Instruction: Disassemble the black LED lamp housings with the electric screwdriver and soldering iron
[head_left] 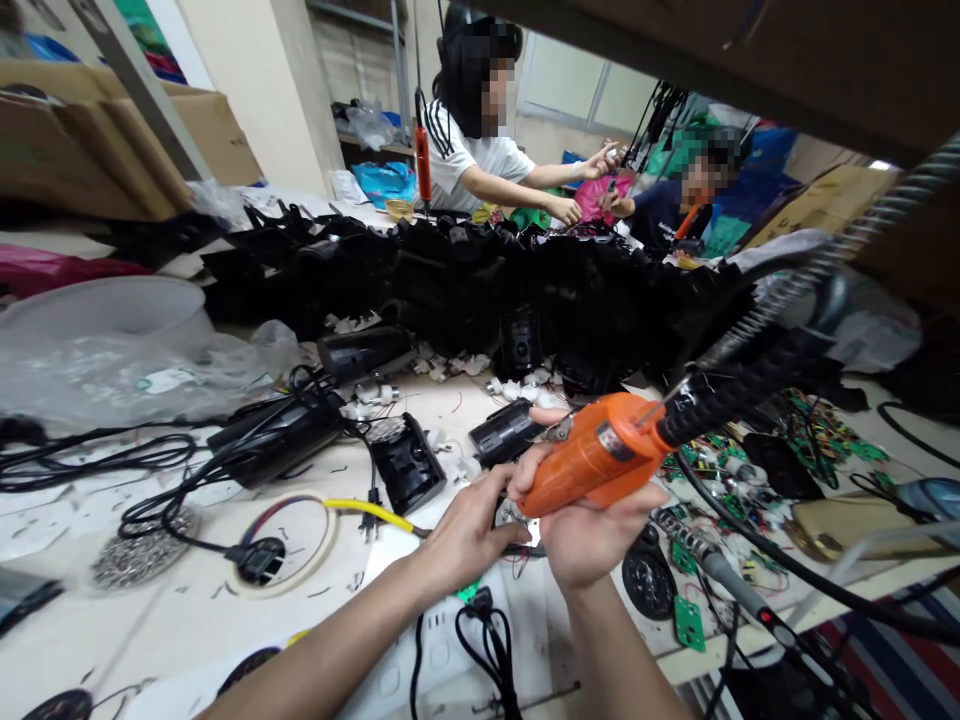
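My right hand [589, 530] is wrapped round an orange electric screwdriver [600, 455], which lies tilted with its tip pointing down to the left and a black cable running up to the right. My left hand [472, 530] is closed in a pinch just under the tool's tip, on a small metal part [517, 520] that I cannot make out. Both hands hover over the white worktable [187, 600], above a white power strip [450, 640] with black plugs.
A long heap of black plastic housings [480, 280] crosses the table. Black cables [187, 480], a tape roll [285, 545], green circuit boards [750, 480] and a soldering iron [720, 570] lie around. Two other people [480, 140] work behind the heap. Clear plastic bags [120, 370] sit left.
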